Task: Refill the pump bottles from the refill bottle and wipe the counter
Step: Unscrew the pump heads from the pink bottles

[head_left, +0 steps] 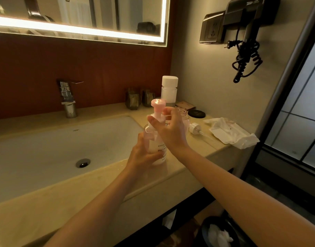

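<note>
Left grip [144,154]: wrapped round the pump bottle [157,148], near the tabletop's [171,169] front edge, beside the sink [55,148].
Right grip [169,129]: fingers pinch that bottle's pink pump neck.
Refill bottle [169,93]: capped, upright by the back edge.
Second bottle [183,111]: open-necked, behind the right grip; loose pump [195,128] beside it.
Cloth [231,133]: crumpled at the right edge.

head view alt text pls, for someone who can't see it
A left hand grips the body of a pink pump bottle at a counter beside the sink while the right hand pinches its neck. Behind stand a white-capped refill bottle and an open bottle; a loose white pump and a crumpled white cloth lie to the right.
</note>
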Demonstrator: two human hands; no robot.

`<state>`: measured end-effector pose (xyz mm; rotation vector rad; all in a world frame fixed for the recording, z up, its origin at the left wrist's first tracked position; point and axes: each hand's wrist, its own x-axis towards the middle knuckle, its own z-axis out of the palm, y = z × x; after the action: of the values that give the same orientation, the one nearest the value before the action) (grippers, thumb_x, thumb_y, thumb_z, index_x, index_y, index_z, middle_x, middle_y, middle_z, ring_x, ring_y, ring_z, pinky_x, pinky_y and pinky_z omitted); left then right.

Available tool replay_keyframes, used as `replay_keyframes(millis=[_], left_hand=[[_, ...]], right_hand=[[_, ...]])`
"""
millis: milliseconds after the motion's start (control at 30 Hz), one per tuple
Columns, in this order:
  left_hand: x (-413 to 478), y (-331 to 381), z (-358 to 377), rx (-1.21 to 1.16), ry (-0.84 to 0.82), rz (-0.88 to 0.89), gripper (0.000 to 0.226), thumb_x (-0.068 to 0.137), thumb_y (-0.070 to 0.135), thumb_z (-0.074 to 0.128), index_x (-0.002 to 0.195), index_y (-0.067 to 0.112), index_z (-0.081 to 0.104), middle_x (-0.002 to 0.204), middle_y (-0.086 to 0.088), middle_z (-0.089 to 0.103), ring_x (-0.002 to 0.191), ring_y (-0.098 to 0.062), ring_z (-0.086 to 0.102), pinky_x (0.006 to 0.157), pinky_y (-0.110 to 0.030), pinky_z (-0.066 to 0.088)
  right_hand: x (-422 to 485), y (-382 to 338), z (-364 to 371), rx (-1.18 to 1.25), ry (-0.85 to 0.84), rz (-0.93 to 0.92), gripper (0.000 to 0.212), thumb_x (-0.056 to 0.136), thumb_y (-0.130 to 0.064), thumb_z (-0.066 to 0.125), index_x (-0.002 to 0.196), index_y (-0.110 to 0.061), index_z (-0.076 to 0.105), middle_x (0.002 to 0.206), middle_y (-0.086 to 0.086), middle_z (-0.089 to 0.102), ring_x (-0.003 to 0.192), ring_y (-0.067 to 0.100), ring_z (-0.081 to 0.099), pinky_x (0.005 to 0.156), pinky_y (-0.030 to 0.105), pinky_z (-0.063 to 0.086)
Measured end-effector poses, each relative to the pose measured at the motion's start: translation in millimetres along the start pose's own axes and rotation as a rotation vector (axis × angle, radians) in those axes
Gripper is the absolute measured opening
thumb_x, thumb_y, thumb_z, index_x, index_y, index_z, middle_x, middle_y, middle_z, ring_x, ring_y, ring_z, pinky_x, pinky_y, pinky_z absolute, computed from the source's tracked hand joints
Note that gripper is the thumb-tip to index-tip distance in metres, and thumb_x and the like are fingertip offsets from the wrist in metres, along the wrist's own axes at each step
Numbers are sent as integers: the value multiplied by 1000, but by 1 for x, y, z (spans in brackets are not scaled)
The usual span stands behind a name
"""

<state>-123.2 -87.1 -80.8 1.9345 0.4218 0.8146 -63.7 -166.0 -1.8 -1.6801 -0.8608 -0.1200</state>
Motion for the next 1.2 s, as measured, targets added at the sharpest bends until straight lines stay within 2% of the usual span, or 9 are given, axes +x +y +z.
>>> replay_keyframes(millis=[67,200,300,467,700,833,933,1100,1200], left_hand=[[1,-2,1,-5,-8,-16,69,72,22,78,122,26,29,116,5,49,104,-17,53,84,-32,48],[-1,-2,1,-36,1,-16,72,71,20,78,127,18,33,116,1,52,103,-18,54,83,-31,48],[-3,-1,2,-26,9,-11,70,71,18,78,127,15,35,115,-1,54,102,-19,55,79,-28,47],[-3,-1,1,-15,19,-23,68,71,19,78,124,17,36,107,8,52,97,-16,54,70,-20,43],[-3,0,1,-14,14,-17,68,71,21,78,124,18,36,108,6,52,95,-14,53,71,-21,43],[-2,-2,1,-20,16,-15,66,66,29,80,114,30,35,98,17,50,90,-10,54,72,-25,48],[-2,-4,0,-18,16,-26,64,59,36,75,110,29,37,97,14,53,88,-11,57,74,-32,49],[0,-8,0,-19,8,-18,66,66,28,80,117,21,39,101,8,55,93,-16,58,74,-30,50],[0,-8,0,-16,13,-15,65,67,26,80,117,24,39,97,17,52,90,-11,56,73,-27,49]], right_hand=[[1,0,1,-60,30,-20,56,77,-41,69,121,-15,47,122,3,53,102,8,47,84,21,44],[-2,-2,-1,-55,-23,-28,47,83,-28,66,124,-14,48,124,3,57,101,5,47,86,18,40],[-3,-4,-3,10,-80,14,46,89,-21,58,132,-15,43,129,2,54,110,13,51,87,20,40],[0,-4,5,-132,-10,15,63,77,-42,69,128,-15,43,129,4,48,116,17,47,95,29,43],[-6,-3,-1,-21,-77,4,56,82,-18,67,131,-15,39,130,3,51,103,6,45,84,16,38],[-1,-3,2,-64,-70,-24,61,81,-24,69,132,-16,37,130,5,47,106,10,45,81,13,40],[4,-1,3,-131,10,-46,64,74,-35,74,125,-13,42,121,7,47,105,14,46,80,19,43],[0,-2,-1,-59,-54,-46,53,81,-21,68,126,-13,41,121,1,52,99,6,45,82,14,42],[-2,-4,-2,37,-127,12,52,84,-18,64,129,-16,39,119,-3,51,100,7,49,67,6,41]])
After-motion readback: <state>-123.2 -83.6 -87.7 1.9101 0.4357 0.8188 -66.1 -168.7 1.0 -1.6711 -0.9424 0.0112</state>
